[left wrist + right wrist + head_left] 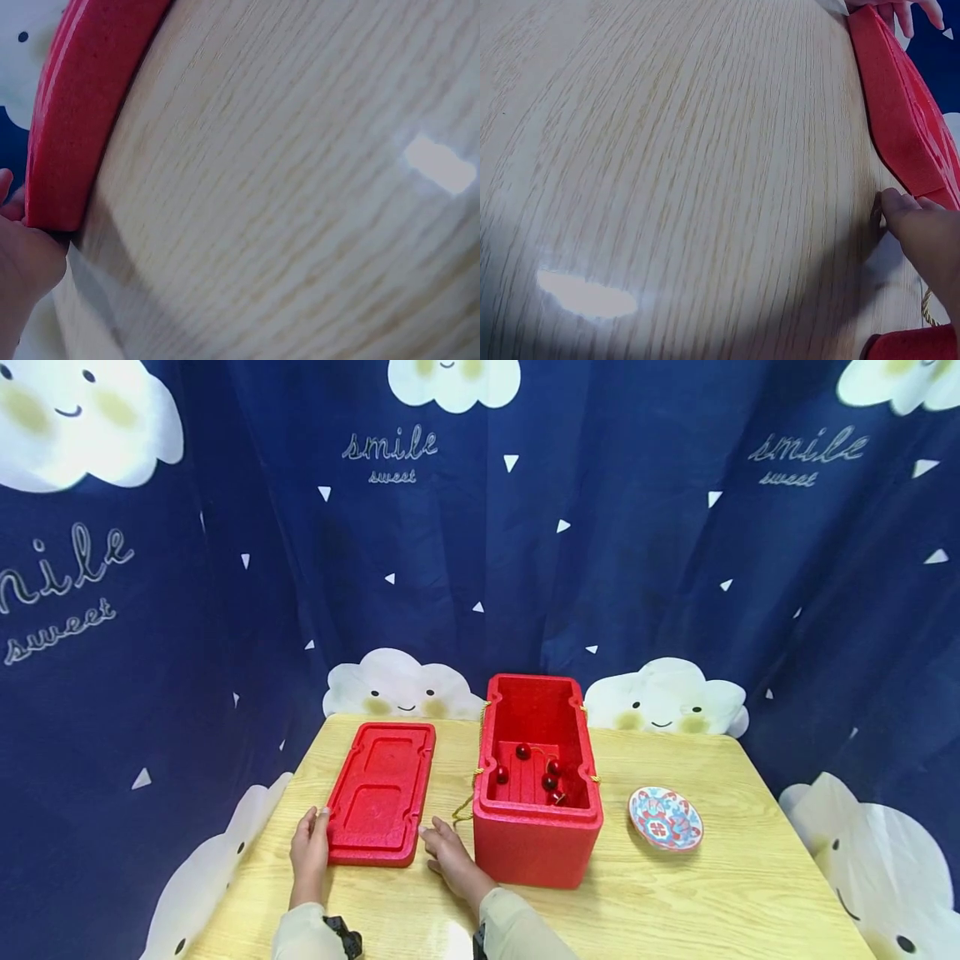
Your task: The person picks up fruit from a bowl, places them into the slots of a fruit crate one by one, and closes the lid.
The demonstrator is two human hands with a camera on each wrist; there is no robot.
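A flat red foam lid (382, 793) with two recessed panels lies on the table's left side. My left hand (309, 847) touches its near left corner, fingers extended along the side; the left wrist view shows the thumb by that lid corner (64, 150). My right hand (452, 858) is at the lid's near right edge, fingers loosely extended, between the lid and the box. Right of it stands an uncovered red foam box (536, 847) with several dark red cherries (522, 751) on its floor. Whether the right fingertips touch the lid is hard to tell.
A yellow cord (463, 810) hangs from the box's left side onto the wooden table (660, 910). On the right sits a small patterned dish (666, 819). Behind and beside the table hangs a dark blue curtain (622, 568) with clouds.
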